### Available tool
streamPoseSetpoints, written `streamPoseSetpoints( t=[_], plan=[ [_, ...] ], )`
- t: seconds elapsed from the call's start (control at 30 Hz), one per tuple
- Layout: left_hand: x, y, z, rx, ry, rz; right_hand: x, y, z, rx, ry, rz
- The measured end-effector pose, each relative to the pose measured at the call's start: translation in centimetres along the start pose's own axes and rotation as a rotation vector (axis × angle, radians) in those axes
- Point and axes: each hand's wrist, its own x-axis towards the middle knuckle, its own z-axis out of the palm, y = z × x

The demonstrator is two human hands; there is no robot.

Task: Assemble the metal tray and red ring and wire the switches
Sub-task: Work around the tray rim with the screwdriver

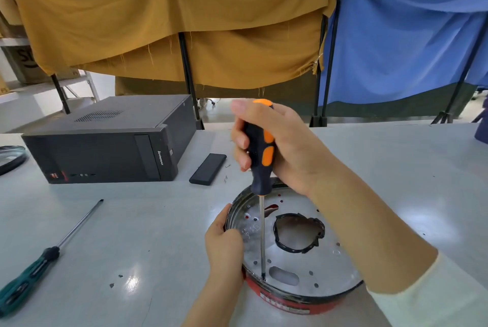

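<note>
Resting on the pale grey tabletop (132, 221): round perforated metal tray (303, 252) seated in a red plastic ring (290, 300), near edge, centre-right. Right hand (274, 141): fingers curled round a black-and-orange-handled screwdriver (260, 157), shaft upright, tip in a hole near the tray's front rim. Left hand (224, 244): grips the tray's left rim. Also present: green-handled screwdriver (34, 266), lying at left; black desktop computer case (105, 141), on its side behind; flat black rectangular block (208, 169), just beside it.
</note>
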Motion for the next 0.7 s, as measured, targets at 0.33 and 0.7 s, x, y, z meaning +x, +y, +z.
streamPoseSetpoints(
  t=[0.33, 0.7],
  plan=[
    [0.1, -0.3, 0.0, -0.046, 0.048, -0.009, -0.1, 1.5, 2.0, -0.047, 0.232, -0.153],
    [0.0, -0.2, -0.1, -0.014, 0.014, 0.021, 0.4, -0.6, -0.3, 0.199, -0.431, 0.103]
  ],
)
